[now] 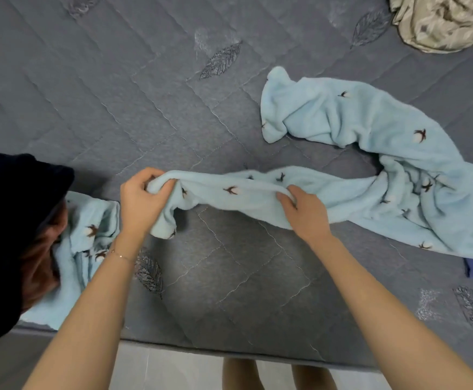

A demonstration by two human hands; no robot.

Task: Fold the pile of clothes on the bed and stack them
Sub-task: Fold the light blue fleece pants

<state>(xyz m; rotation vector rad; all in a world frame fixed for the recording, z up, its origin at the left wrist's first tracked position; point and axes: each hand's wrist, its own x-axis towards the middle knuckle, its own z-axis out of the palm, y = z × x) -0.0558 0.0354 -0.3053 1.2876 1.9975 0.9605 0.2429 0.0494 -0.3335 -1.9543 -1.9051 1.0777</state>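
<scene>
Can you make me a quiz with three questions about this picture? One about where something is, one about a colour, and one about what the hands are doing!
1. Where is the crumpled beige cloth?
A. At the top right of the picture, on the bed
B. Under the hands
C. On the floor

2. What colour is the fleece garment being held?
A. Red
B. Light blue
C. Yellow

3. What are the left hand and right hand doing?
A. Resting flat on the bed
B. Both gripping the garment
C. Holding a cup

Answers: 1 A, it lies bunched in the far right corner; 2 B, it is pale blue with small brown prints; 3 B, the fingers of both hands curl round its edge.
</scene>
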